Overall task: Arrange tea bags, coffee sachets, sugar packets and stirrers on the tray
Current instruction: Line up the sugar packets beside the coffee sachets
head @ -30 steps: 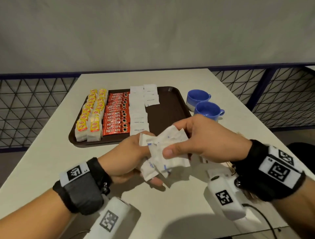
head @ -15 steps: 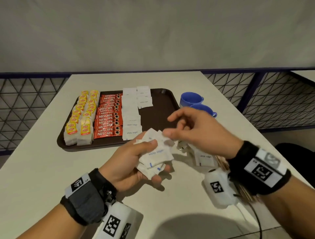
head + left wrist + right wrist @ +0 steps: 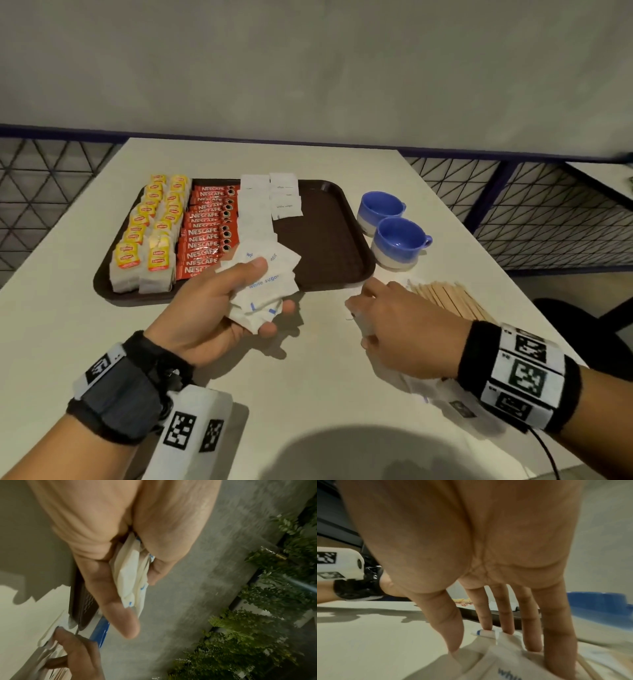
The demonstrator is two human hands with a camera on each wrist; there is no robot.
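Just in front of the tray [image 3: 329, 240], my left hand [image 3: 212, 308] grips a messy bunch of sugar packets [image 3: 263, 287], thumb clamped on top. My right hand [image 3: 404, 329] has its fingers straight, pressing on loose packets [image 3: 498, 660] on the table [image 3: 308, 394] beside the stirrers [image 3: 452, 294].

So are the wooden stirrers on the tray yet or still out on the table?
Still out. The wooden stirrers lie on the table, right of the tray, beside the right hand.
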